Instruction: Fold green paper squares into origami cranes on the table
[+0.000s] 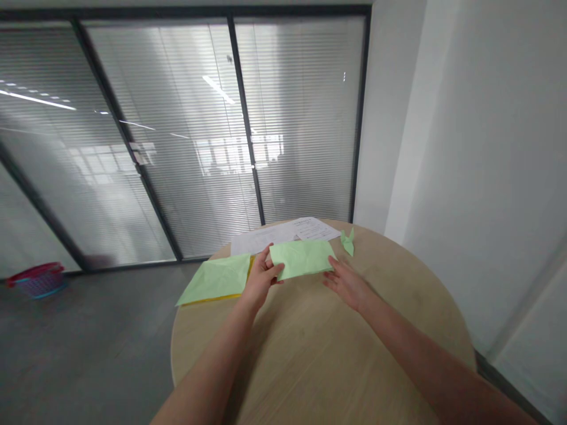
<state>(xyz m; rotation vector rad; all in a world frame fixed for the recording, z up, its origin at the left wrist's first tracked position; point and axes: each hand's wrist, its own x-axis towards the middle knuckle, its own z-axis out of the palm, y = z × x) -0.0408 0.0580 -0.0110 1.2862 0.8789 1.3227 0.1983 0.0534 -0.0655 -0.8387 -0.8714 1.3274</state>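
Above the wooden table, a folded sheet of light green paper (303, 258) is held up between my hands, its long side running left to right. My left hand (261, 276) pinches its left end, thumb on the near face and fingers behind. At the lower right corner, my right hand (344, 282) grips the paper with thumb and fingertips, the other fingers curled loosely beneath. Left of my left hand lies a larger green sheet (219, 277), with a yellow edge (212, 299) showing under it. A small folded green paper figure (348, 241) rests beyond my right hand.
Printed white sheets (270, 236) lie at the far side of the round table (310, 348). Behind stands a glass partition with blinds (305, 118); a white wall (496, 147) rises on the right. A red and blue basket (39, 280) sits on the floor at left.
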